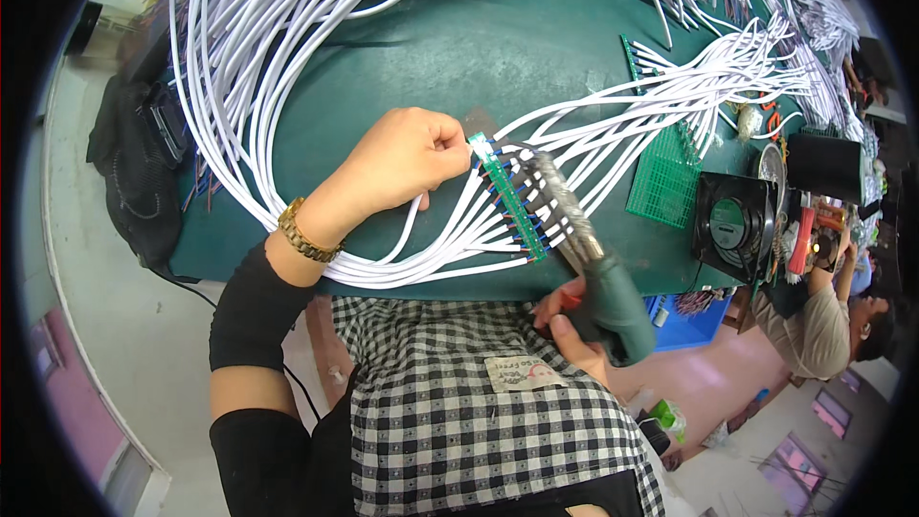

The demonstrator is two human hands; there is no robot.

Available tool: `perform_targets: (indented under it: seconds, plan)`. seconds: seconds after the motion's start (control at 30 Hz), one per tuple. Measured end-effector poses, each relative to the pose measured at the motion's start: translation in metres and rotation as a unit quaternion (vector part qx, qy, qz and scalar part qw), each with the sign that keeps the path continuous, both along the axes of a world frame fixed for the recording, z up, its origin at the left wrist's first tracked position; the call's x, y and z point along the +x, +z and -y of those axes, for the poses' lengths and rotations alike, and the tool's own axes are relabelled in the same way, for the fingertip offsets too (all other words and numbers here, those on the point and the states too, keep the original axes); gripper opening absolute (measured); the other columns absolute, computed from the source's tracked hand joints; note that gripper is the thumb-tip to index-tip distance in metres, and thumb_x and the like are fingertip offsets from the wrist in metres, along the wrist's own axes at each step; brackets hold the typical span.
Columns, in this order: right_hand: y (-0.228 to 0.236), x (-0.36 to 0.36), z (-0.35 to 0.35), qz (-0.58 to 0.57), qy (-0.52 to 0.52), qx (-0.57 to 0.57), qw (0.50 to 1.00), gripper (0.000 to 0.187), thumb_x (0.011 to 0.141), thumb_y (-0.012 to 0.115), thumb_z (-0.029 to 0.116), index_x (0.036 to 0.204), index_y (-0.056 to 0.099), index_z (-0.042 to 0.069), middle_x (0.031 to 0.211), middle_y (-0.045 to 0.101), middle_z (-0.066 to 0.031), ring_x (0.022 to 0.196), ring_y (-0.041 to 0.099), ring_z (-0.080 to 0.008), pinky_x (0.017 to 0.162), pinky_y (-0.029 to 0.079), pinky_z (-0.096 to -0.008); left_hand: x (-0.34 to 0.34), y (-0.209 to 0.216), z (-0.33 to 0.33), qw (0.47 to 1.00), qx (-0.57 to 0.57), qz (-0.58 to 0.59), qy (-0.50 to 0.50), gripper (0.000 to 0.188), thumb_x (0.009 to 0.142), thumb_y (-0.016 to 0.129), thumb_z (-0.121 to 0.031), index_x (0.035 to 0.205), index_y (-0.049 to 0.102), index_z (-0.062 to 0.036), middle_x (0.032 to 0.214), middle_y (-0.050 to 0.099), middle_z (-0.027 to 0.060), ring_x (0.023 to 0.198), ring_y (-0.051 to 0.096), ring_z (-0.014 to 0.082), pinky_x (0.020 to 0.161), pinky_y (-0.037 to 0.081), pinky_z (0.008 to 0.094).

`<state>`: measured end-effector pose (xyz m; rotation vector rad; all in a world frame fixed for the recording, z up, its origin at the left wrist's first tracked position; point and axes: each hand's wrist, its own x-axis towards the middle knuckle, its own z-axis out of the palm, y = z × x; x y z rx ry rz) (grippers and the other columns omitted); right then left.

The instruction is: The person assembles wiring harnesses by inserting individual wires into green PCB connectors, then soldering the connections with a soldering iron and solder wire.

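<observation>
My left hand (416, 158) is pinched closed at the upper end of a narrow green circuit board strip (512, 196). A white cable (410, 235) comes out from under this hand, and its gripped end is hidden by my fingers. White cables with coloured wire ends run to both long sides of the strip. My right hand (579, 349) is wrapped round the handle of a green gun-shaped tool (617, 311), whose long metallic barrel slants up beside the board's right side. The tool's tip lies near the board's upper end, among the cables.
A green tabletop (421, 57) carries large bundles of white cables (239, 0). On the right lie a green perforated board panel (662, 182) and a black fan (735, 225). A blue bin (689, 325) stands below the table edge. Another person (814, 325) works farther right.
</observation>
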<state>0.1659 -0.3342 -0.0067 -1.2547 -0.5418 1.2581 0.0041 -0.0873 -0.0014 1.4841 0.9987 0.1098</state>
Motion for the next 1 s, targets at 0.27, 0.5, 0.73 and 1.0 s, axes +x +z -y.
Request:
perform_targets:
  seconds: [0.27, 0.5, 0.73, 1.0]
  plan:
    - [-0.02, 0.005, -0.003, 0.281, 0.128, -0.051, 0.95, 0.016, 0.072, 0.069, 0.005, 0.087, 0.064, 0.004, 0.075, 0.064, -0.0074, 0.067, 0.063, -0.024, 0.064, 0.051, -0.0321, 0.003, 0.0, -0.003, 1.0, -0.022, 0.0, -0.004, 0.019, 0.085, 0.056, -0.01, 0.068, 0.056, -0.0008, 0.054, 0.051, 0.0, 0.041, 0.05, 0.006, 0.039, 0.038, 0.0204]
    - [-0.018, 0.008, -0.008, 0.361, 0.163, -0.043, 0.917, 0.016, 0.069, 0.068, 0.002, 0.085, 0.066, 0.004, 0.076, 0.066, -0.0093, 0.066, 0.064, -0.0265, 0.063, 0.051, -0.0335, 0.002, -0.002, -0.004, 0.999, -0.032, 0.009, -0.007, 0.013, 0.082, 0.057, -0.006, 0.071, 0.059, 0.0014, 0.057, 0.052, -0.0014, 0.042, 0.049, 0.0053, 0.039, 0.039, 0.0202]
    - [-0.01, 0.006, -0.015, 0.369, 0.181, -0.023, 0.911, 0.014, 0.07, 0.068, 0.003, 0.083, 0.066, 0.006, 0.074, 0.065, -0.0079, 0.065, 0.063, -0.0251, 0.062, 0.051, -0.0327, 0.0, -0.003, -0.005, 0.999, -0.028, 0.02, -0.003, 0.012, 0.08, 0.057, -0.004, 0.07, 0.059, 0.0014, 0.057, 0.052, -0.0015, 0.042, 0.047, 0.0047, 0.038, 0.039, 0.0203]
    - [-0.013, 0.0, -0.015, 0.303, 0.102, -0.039, 0.947, 0.011, 0.071, 0.068, 0.005, 0.082, 0.064, 0.007, 0.073, 0.063, -0.0059, 0.064, 0.062, -0.0231, 0.06, 0.05, -0.0317, 0.002, -0.002, -0.004, 1.0, -0.013, 0.014, -0.004, 0.011, 0.079, 0.058, -0.005, 0.07, 0.06, 0.0014, 0.056, 0.051, -0.0023, 0.042, 0.046, 0.0042, 0.037, 0.038, 0.0201]
